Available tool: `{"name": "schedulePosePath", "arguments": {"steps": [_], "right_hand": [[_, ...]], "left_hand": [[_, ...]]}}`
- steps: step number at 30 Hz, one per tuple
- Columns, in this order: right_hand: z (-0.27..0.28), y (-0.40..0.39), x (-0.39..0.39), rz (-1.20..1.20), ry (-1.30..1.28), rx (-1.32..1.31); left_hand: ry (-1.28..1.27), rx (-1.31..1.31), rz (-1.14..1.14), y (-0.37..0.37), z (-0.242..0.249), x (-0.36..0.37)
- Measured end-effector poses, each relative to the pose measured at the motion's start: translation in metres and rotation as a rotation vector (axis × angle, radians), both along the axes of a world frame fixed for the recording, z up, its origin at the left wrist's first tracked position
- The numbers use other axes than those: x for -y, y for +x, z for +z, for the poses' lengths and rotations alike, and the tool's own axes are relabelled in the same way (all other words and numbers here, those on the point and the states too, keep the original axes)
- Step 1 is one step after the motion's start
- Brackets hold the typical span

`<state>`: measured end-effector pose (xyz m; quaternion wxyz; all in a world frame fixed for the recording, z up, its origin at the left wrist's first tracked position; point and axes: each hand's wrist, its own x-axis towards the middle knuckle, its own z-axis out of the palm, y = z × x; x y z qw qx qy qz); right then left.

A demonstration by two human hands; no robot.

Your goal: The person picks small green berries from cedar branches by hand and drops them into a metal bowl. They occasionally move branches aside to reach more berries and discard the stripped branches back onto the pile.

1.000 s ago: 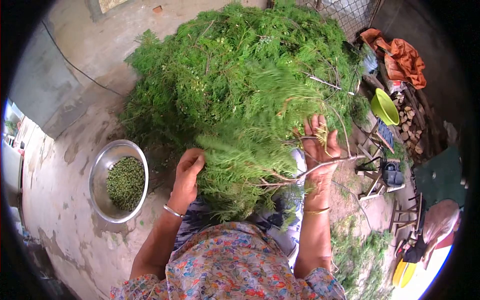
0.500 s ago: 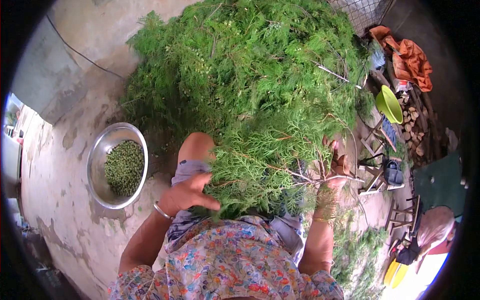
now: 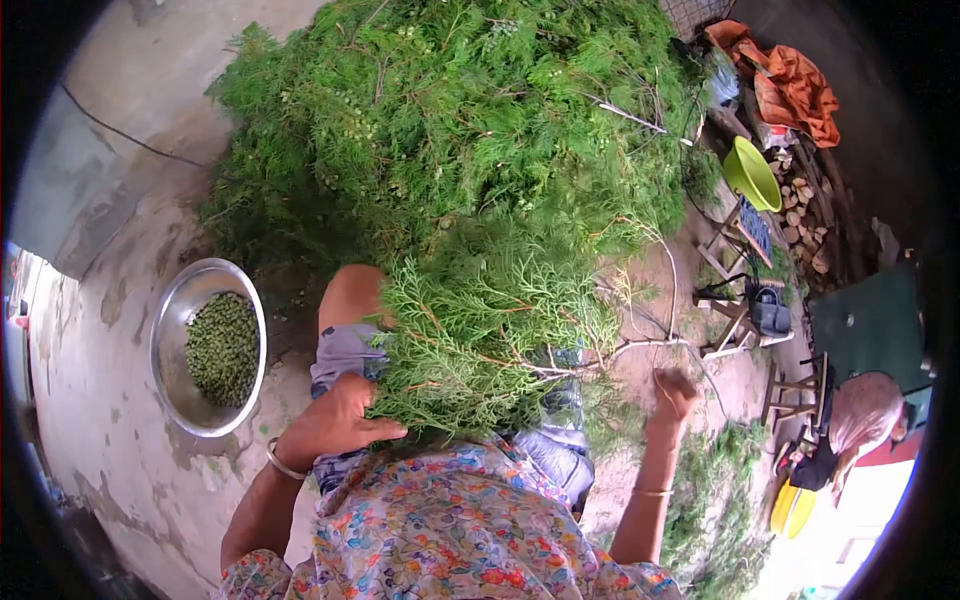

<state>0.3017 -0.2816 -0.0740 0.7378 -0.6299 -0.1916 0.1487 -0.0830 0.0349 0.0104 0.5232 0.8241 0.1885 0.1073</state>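
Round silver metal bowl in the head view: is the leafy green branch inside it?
No, the leafy green branch is over the person's legs, apart from the bowl.

A lime-green basin sits near cut firewood and a crumpled orange sheet.

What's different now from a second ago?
The right hand has come off the leafy branch and drawn back toward the floral shirt. The left hand has moved that way too; whether it grips the branch is unclear. The metal bowl of green cones stays on the floor.
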Motion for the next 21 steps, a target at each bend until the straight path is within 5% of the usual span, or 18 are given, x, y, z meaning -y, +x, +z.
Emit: {"name": "schedulePosePath", "arguments": {"steps": [1,2,4,6,10,14,18,21], "right_hand": [[0.02,-0.016,-0.022,-0.447,-0.243,0.225],[0.082,-0.037,-0.042,-0.373,-0.677,0.59],[0.109,-0.039,-0.063,-0.22,-0.829,0.906],[0.111,-0.038,-0.086,-0.054,-1.252,1.1],[0.087,-0.024,-0.105,-0.058,-0.977,1.116],[0.079,-0.013,-0.107,0.008,-0.802,0.847],[0.069,-0.011,-0.105,0.029,-0.915,0.679],[0.05,-0.012,-0.096,-0.089,-0.854,0.788]], "left_hand": [[0.061,-0.057,-0.031,-0.003,-0.009,-0.001],[0.123,-0.113,-0.065,-0.004,-0.013,-0.001],[0.1,-0.09,-0.082,0.002,-0.013,0.0],[0.084,-0.058,-0.086,0.006,-0.011,-0.001],[0.016,-0.127,0.022,0.001,-0.013,-0.003],[-0.135,-0.061,0.021,-0.007,-0.014,-0.01],[-0.525,0.149,0.157,0.006,0.021,-0.005],[-0.478,-0.024,0.106,-0.003,0.028,-0.015]]}}
